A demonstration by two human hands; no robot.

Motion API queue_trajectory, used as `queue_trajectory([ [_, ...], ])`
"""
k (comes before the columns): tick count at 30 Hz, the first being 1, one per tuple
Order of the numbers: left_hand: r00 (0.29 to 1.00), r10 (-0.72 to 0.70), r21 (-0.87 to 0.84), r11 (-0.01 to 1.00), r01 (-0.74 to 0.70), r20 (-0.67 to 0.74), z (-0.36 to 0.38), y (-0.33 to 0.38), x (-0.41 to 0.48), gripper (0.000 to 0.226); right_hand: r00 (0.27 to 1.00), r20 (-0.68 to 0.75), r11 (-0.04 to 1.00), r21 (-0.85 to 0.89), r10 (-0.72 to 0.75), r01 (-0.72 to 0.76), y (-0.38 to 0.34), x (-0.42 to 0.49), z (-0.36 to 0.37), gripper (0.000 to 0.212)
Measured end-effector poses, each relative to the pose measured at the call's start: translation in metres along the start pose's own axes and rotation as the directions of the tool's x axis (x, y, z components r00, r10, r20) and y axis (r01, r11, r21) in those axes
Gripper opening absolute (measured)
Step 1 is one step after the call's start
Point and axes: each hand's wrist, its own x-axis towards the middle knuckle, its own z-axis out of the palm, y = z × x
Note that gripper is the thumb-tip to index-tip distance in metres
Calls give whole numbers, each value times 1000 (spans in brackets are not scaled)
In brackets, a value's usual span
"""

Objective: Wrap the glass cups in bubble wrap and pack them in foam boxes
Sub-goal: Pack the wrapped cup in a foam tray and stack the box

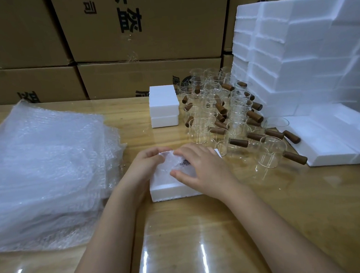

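Cups (198, 132) with wooden handles stand unwrapped in a crowd at the back of the table (286, 203), so most of the job is left. One wrapped cup (178, 165) sits in the open top of the foam box (172, 190) right in front of me. My left hand (149, 164) has its fingers curled on the far left edge of the bundle. My right hand (200, 165) lies spread and flat on top, pressing it down. I judge this cup is wrapped and nearly seated, but the box has no lid on yet.

Behind it, two closed boxes (163, 104) sit stacked, which I take as finished packs. A thick pile of bubble wrap (45, 167) lies to my left. A tall foam stack (307, 52) rises on my right, so supplies look plentiful.
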Motion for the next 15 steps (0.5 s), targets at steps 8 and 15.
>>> queue_trajectory([
  [8, 994, 61, 184, 982, -43, -93, 9, 0, 3, 29, 999, 13, 976, -214, 33, -29, -12, 4, 9, 54],
  [15, 983, 85, 183, 982, -54, -165, 14, -1, 3, 34, 999, 16, 971, -235, 43, -38, -13, 9, 13, 53],
])
